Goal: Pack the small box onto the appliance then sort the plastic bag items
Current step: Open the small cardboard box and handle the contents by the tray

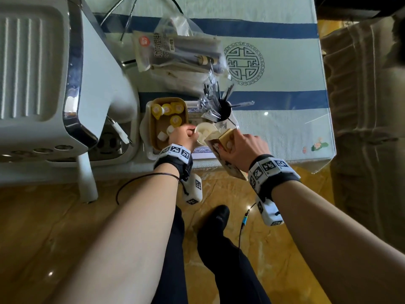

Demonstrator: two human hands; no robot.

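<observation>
My left hand (pixel 183 134) covers the near rim of the cup (pixel 206 131); I can't tell whether its fingertips grip anything. My right hand (pixel 245 148) hides the middle of the box (pixel 221 139), and the print on the box is too small to read. The appliance (pixel 39 73) runs off the left and top edges. The bag (pixel 175 49) is glare-washed, contents partly unclear. The stirrers (pixel 219 95) blur together, uncountable. Both my forearms leave the frame at the bottom.
</observation>
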